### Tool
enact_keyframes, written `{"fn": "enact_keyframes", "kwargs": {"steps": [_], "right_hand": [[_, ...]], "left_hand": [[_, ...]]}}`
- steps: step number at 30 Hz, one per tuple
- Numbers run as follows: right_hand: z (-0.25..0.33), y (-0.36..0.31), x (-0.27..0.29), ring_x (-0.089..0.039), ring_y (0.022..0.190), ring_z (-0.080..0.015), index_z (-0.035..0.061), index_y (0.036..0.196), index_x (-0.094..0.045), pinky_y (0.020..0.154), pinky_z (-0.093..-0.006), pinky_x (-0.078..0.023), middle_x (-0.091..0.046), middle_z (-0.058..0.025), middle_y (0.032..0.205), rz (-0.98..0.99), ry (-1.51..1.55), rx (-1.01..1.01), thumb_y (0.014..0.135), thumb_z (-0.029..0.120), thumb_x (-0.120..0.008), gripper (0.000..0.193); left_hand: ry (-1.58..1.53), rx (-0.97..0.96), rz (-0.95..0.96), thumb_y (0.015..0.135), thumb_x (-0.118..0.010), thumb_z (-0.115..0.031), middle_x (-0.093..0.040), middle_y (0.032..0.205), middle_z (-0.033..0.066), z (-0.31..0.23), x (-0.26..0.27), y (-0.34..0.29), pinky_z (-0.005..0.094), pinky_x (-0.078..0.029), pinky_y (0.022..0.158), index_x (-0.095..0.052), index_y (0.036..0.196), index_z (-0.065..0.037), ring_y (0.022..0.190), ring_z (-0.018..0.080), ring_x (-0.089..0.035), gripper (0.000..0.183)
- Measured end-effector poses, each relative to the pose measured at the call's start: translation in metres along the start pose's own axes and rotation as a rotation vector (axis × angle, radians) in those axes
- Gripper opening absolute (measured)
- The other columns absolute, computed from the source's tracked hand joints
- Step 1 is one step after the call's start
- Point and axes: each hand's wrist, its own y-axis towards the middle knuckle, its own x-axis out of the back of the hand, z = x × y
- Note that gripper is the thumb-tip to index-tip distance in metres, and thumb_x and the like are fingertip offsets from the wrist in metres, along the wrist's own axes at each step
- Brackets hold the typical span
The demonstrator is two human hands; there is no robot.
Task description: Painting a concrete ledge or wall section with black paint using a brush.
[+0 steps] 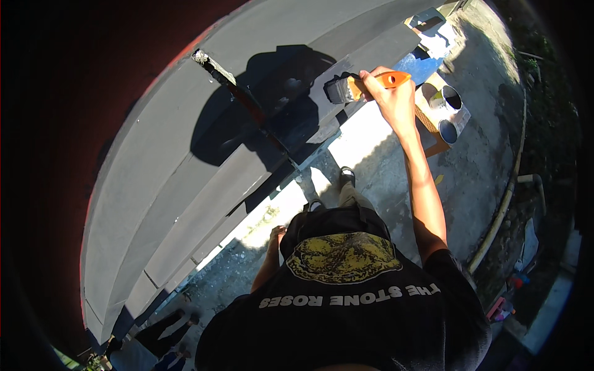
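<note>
My right hand [396, 102], raised and reaching forward, is closed round a paintbrush [395, 79] with an orange handle. Its wide bristles, coated in dark grey paint, lie against or just off the grey boarded wall [216, 204]; I cannot tell if they touch. Down by my waist hangs my left hand [276, 236], partly hidden by my body, its fingers too small to read. A large dark shadow falls over the wall to the left of the brush.
A rusty bar [247, 105] juts from the wall. To the right, paint cans [450, 98] stand on a cardboard box [438, 146], near a blue sheet [416, 67]. A long pipe [506, 207] edges the concrete ground. Another person [133, 353] is at lower left.
</note>
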Motion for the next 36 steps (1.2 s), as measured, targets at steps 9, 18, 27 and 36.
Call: {"fn": "enact_keyframes", "kwargs": {"steps": [9, 18, 27, 36], "right_hand": [[-0.03, 0.021, 0.012, -0.064, 0.054, -0.0113, -0.0042, 0.078, -0.07, 0.053, -0.0286, -0.049, -0.066, -0.0067, 0.058, -0.291, -0.43, 0.158, 0.091, 0.021, -0.071, 0.029], [0.006, -0.033, -0.093, -0.069, 0.058, -0.0131, -0.0012, 0.082, -0.069, 0.056, -0.0245, -0.055, -0.068, -0.0059, 0.068, 0.203, 0.371, -0.207, 0.092, 0.013, -0.071, 0.017], [0.02, -0.033, -0.1, -0.07, 0.058, -0.0136, -0.0029, 0.081, -0.066, 0.057, -0.0266, -0.056, -0.068, -0.0079, 0.065, 0.101, 0.339, -0.221, 0.09, 0.013, -0.068, 0.019], [0.013, -0.037, -0.099, -0.07, 0.058, -0.0131, -0.0003, 0.085, -0.069, 0.054, -0.0245, -0.056, -0.069, -0.0077, 0.067, -0.029, 0.282, -0.209, 0.093, 0.013, -0.068, 0.016]], "left_hand": [[-0.253, 0.162, -0.016, 0.084, -0.07, -0.012, -0.061, 0.079, 0.0011, 0.007, 0.001, 0.006, 0.0321, -0.046, 0.068, -0.067, 0.093, -0.003, 0.072, 0.0167, -0.058, 0.013], [-0.525, 0.324, -0.06, 0.084, -0.069, -0.013, -0.061, 0.079, 0.0007, 0.019, -0.01, 0.004, 0.032, -0.045, 0.067, -0.067, 0.093, -0.004, 0.072, 0.0162, -0.057, 0.013], [-0.782, 0.333, -0.057, 0.084, -0.069, -0.017, -0.06, 0.078, 0.0003, 0.032, -0.016, 0.003, 0.0316, -0.043, 0.064, -0.068, 0.092, -0.005, 0.068, 0.0153, -0.054, 0.014], [-0.782, 0.325, -0.08, 0.086, -0.068, -0.018, -0.06, 0.078, 0.0001, 0.034, -0.024, -0.015, 0.0308, -0.043, 0.064, -0.067, 0.092, -0.005, 0.069, 0.0145, -0.054, 0.014]]}}
